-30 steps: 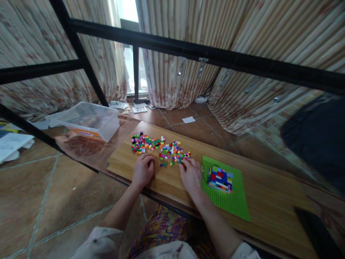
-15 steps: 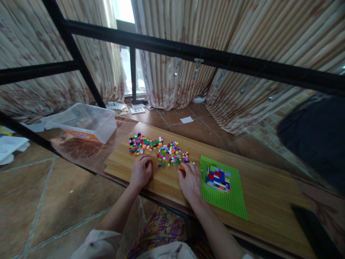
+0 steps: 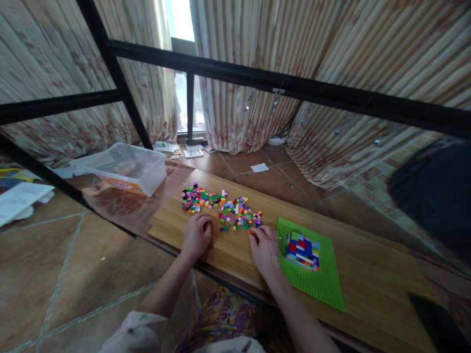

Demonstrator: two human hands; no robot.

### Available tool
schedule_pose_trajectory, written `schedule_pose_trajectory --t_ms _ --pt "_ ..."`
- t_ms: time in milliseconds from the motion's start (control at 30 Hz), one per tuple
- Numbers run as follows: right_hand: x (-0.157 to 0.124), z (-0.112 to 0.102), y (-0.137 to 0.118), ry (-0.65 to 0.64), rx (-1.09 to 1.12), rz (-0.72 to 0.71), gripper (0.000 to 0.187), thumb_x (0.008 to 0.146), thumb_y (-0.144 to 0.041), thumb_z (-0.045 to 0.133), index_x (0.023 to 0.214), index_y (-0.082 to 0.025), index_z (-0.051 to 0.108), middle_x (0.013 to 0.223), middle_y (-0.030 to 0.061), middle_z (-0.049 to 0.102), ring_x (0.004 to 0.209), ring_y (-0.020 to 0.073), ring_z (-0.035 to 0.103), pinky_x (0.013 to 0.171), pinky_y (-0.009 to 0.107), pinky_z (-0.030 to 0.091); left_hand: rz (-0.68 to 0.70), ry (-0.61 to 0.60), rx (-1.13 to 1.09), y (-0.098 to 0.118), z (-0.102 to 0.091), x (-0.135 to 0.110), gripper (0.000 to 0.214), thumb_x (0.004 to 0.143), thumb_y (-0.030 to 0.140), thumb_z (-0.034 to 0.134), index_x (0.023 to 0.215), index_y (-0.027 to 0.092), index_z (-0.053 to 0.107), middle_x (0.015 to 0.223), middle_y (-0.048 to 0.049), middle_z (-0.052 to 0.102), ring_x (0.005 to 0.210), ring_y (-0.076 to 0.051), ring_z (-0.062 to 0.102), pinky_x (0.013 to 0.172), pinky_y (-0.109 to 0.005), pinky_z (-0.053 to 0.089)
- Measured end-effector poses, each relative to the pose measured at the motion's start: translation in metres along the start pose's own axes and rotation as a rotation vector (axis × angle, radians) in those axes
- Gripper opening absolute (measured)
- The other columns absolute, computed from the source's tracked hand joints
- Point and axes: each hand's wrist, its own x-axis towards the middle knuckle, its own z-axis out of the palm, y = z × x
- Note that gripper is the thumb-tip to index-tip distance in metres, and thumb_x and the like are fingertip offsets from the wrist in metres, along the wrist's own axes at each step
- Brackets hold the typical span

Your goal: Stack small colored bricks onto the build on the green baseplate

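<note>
My left hand [image 3: 197, 236] rests on the wooden board in a loose curl, just in front of the brick pile, with nothing visible in its fingers. Thumb and fingertips of my right hand [image 3: 265, 250] are closed on a small orange toy brick [image 3: 249, 231] at the pile's near right edge. Loose bricks [image 3: 241, 212] of many colours spread beyond both hands. Right of my right hand lies a green baseplate [image 3: 327, 284], bearing a low block-built structure [image 3: 302, 251] with blue, red and white on top.
The wooden board [image 3: 368, 264] lies on a brown-covered surface. A clear plastic bin [image 3: 147, 171] stands at the left, and a dark flat object [image 3: 437, 318] is at the right. Black metal bars [image 3: 228, 73] cross in front of the curtains [image 3: 257, 44].
The view has shifted slightly, so everything sits a little further right and lower. My right fingers have drawn together at the orange brick; my left hand stays curled on the board.
</note>
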Motion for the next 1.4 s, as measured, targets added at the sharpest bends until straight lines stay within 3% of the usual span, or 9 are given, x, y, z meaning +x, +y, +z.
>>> schedule_pose_trajectory --t_ms 333,633,767,933,1167,1400 --pt "-0.001 -0.006 0.010 -0.021 0.130 0.037 0.031 0.079 -0.019 0.055 0.107 -0.020 0.067 0.101 0.0069 0.062 0.085 0.0204 0.061 0.081 0.035 0.050 0.020 0.004 0.023 -0.003 0.001 -0.001 0.017 0.084 0.016 0.051 0.082 0.019 0.067 0.093 -0.0061 0.066 0.091 -0.019 0.061 0.086 -0.032 0.050" --pt "-0.002 -0.010 0.011 0.094 0.208 0.094 0.028 0.083 -0.022 0.051 0.107 -0.017 0.065 0.097 0.0086 0.062 0.081 0.0198 0.062 0.077 0.035 0.052 0.007 -0.005 0.009 -0.003 0.001 0.000 0.018 0.083 0.015 0.050 0.082 0.018 0.067 0.094 -0.0074 0.066 0.091 -0.020 0.061 0.086 -0.034 0.050" --pt "-0.010 -0.012 0.014 0.091 0.183 0.083 0.026 0.084 -0.022 0.052 0.106 -0.018 0.065 0.101 0.0096 0.063 0.087 0.0215 0.061 0.083 0.038 0.051 0.007 -0.007 0.006 -0.003 0.001 0.000 0.017 0.084 0.017 0.050 0.082 0.018 0.067 0.094 -0.0075 0.066 0.091 -0.021 0.061 0.086 -0.035 0.050" --pt "-0.018 -0.012 0.014 -0.011 0.047 0.001 0.024 0.086 -0.019 0.051 0.104 -0.020 0.067 0.100 0.0087 0.064 0.097 0.0239 0.058 0.089 0.039 0.046 0.002 -0.007 0.003 -0.004 0.002 0.000 0.017 0.084 0.017 0.051 0.083 0.018 0.068 0.096 -0.0078 0.067 0.092 -0.021 0.062 0.086 -0.035 0.051" --pt "-0.008 -0.011 0.009 -0.049 -0.001 -0.023 0.022 0.091 -0.018 0.047 0.089 -0.020 0.069 0.093 0.0083 0.065 0.092 0.0230 0.057 0.087 0.037 0.045 0.025 -0.005 0.013 -0.005 0.001 0.000 0.018 0.083 0.018 0.049 0.081 0.018 0.067 0.095 -0.0081 0.067 0.093 -0.021 0.062 0.088 -0.036 0.051" --pt "-0.027 -0.025 0.011 -0.007 0.045 0.012 0.022 0.094 -0.022 0.044 0.092 -0.021 0.067 0.088 0.0053 0.066 0.084 0.0188 0.062 0.078 0.031 0.048 0.030 -0.030 0.041 -0.006 -0.003 0.003 0.019 0.081 0.023 0.048 0.081 0.018 0.067 0.095 -0.0102 0.066 0.092 -0.023 0.063 0.087 -0.037 0.052"
